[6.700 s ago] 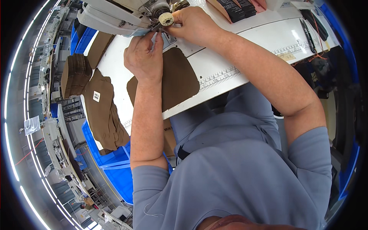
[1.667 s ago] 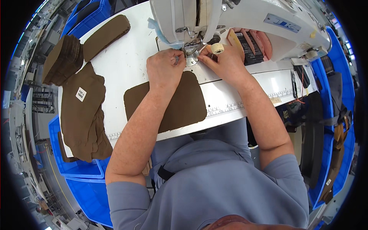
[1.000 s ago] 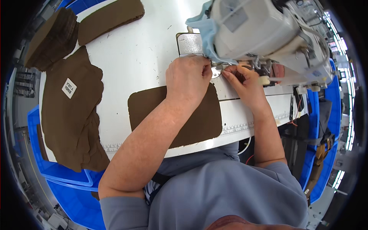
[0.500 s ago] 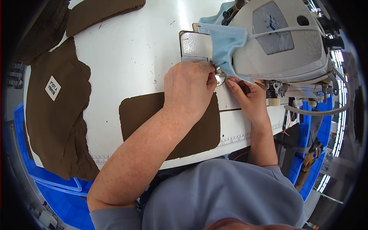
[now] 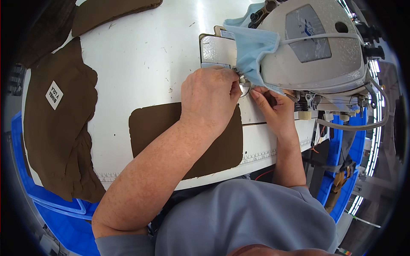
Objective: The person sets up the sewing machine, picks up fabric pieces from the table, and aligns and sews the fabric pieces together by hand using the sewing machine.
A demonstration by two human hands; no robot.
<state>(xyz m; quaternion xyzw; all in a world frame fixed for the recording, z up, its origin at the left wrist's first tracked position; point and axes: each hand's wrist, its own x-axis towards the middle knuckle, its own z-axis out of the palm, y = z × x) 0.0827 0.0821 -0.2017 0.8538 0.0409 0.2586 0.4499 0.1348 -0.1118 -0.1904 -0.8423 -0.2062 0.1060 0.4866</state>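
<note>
A white sewing machine (image 5: pixel 273 79) reaches in from the upper right, with a pale blue cloth (image 5: pixel 256 47) draped over its needle end. Beside the needle area, my left hand (image 5: pixel 209 91) is closed in a pinch, its fingertips partly hidden at the metal parts. Just to the right, my right hand (image 5: pixel 275 106) has its thumb and fingers drawn together under the machine head. Whatever either hand pinches is too small or too hidden to make out. Below my left hand and forearm lies a dark brown fabric panel (image 5: pixel 156 128) with rounded corners, flat on the table.
On the left of the white table (image 5: pixel 124 81), brown fabric pieces (image 5: pixel 60 128) with a white label hang over the edge. Another brown panel (image 5: pixel 111 15) lies at the far left. Blue bins (image 5: pixel 64 222) stand below the left edge, with another blue bin (image 5: pixel 341 187) at the right.
Both hands stay at the needle area in nearly the same pose. The table and fabrics appear slightly further left, as the whole view has shifted a little.
</note>
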